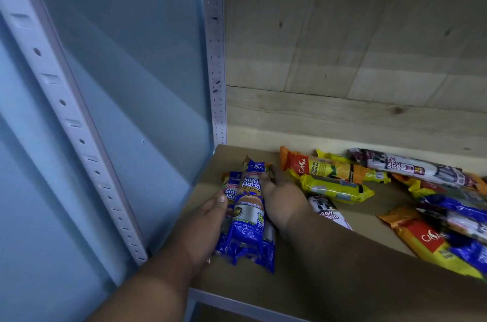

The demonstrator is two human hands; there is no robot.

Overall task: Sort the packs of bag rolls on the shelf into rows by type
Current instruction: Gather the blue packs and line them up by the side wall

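Packs of bag rolls lie on the shelf [303, 266], a brown board with a pale wooden back wall [342, 44] and a grey perforated upright [217, 58] at its back left corner. Near the left edge, a top blue pack [249, 216] marked "Garbage Bag" lies lengthwise, front to back, over a second blue pack [229, 191] of the same print that shows just to its left.

Both hands flank this pair. The left hand [208, 219] presses against the left side, thumb lying on the second blue pack, fingers fairly straight. The right hand [282, 199] lies along the right side of the top blue pack, its fingers reaching toward the pack's far end; whether this grip curls round the pack cannot be told.

Just right of the right wrist a white drawstring pack [328, 212] pokes out. Further back, an orange pack [326, 167] and a yellow pack [334, 188] lie side by side, touching. Along the right edge a loose heap [448, 205] of mixed packs overlaps: white drawstring, orange, yellow and blue.
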